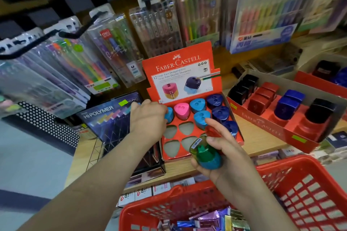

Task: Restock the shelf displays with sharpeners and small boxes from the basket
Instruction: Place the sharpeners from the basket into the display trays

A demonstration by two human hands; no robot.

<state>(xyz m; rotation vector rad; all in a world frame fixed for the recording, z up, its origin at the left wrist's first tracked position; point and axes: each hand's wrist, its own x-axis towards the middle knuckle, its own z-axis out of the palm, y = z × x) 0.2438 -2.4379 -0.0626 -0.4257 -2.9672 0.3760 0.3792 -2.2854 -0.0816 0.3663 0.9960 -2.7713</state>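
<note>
seven sharpeners stand in the red display tray [174, 156], filling its back row and right side, while four triangular slots at the front left lie open, with room to drop a piece straight down. the left hand [148, 118] reaches over the tray's left wall to the back-left slot, its fingers curled round the light-blue sharpener [170, 114] seated there. just beside that one stands a pink sharpener [181, 111], with blue and dark-blue ones to its right. the right hand [223, 148] hovers above the tray's front right corner and grips a green-and-blue sharpener [205, 155] between thumb and lower fingers, with the index finger stretched out toward the filled slots. something translucent red shows between its fingers; what it is i cannot tell. the tray's front edge sits close to the lip of the wooden shelf [178, 169]. a dark hi-polymer box [110, 112] presses close on the tray's left, and a second tray [262, 120] of square black, red and blue sharpeners stands at an angle on the right, near the first at the back. pen packs [116, 48] hang above, near the tray's upright header card. below the right forearm the red basket [293, 161] sits in front of the shelf, with shiny small packets lying in its bottom.
</note>
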